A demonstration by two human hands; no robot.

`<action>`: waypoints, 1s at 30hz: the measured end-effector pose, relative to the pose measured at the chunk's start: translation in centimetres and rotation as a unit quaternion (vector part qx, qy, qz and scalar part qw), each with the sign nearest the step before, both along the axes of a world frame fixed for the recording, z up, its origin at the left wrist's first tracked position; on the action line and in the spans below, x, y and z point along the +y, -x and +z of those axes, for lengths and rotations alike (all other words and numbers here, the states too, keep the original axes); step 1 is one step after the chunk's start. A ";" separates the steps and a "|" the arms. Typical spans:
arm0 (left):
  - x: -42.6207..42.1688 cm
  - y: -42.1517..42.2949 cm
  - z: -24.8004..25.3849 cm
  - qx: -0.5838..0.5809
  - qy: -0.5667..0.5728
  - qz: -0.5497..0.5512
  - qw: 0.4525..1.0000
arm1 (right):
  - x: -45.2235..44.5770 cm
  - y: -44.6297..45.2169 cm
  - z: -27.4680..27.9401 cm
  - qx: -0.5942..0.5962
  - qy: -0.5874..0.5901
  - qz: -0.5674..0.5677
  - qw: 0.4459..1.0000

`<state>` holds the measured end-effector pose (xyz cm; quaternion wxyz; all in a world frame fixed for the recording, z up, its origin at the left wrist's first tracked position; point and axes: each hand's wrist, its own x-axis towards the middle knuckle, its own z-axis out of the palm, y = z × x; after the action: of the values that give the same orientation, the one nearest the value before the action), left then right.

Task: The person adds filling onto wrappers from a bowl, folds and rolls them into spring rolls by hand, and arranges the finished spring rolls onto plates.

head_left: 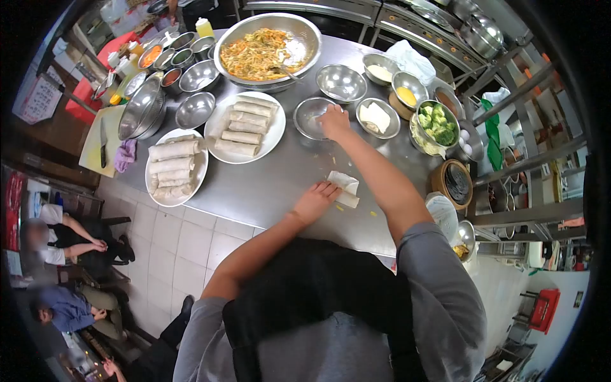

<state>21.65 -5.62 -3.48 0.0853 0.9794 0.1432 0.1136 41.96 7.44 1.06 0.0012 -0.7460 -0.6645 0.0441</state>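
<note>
My left hand (316,200) rests on the left part of a partly rolled wrapper (344,188) lying on the steel table, its fingers close together on it. Farther forward, my right hand (334,121) reaches over the right rim of a shallow metal bowl (307,113), fingers bent down; whether they hold anything is hidden. White plates hold several finished rolls, one plate (218,148) near the middle and another (152,188) to its left. A metal bowl with white contents (375,119) stands just right of my right hand.
A large bowl of shredded filling (262,54) stands at the back. Broccoli (437,124), eggs (465,135) and a round wooden container (451,183) are at the right. A knife (103,143) lies on a board (112,124) at the left. Several people sit beyond the table's left side.
</note>
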 end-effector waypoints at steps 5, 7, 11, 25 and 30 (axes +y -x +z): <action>-0.3 -0.1 -0.2 0.000 0.027 0.007 1.000 | 1.6 -0.2 1.0 0.245 0.049 -0.059 0.967; -0.2 -0.2 -1.0 -0.015 0.031 0.004 0.999 | 1.4 -2.5 1.2 0.495 0.036 -0.152 0.855; 0.1 -0.4 -1.8 -0.027 0.021 -0.010 0.999 | -5.6 -4.8 4.1 0.694 0.087 -0.195 0.687; 0.1 -0.2 -0.1 -0.050 0.001 -0.020 0.999 | -23.3 -3.9 -0.9 -0.050 -0.014 0.103 0.993; 0.2 0.0 0.2 -0.030 -0.001 -0.014 0.999 | -22.1 -3.6 -0.9 -0.005 0.000 0.146 0.989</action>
<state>21.63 -5.37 -3.32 0.0903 0.9776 0.1263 0.1419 45.51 -14.65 0.14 -0.0090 -0.6414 -0.7661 0.0400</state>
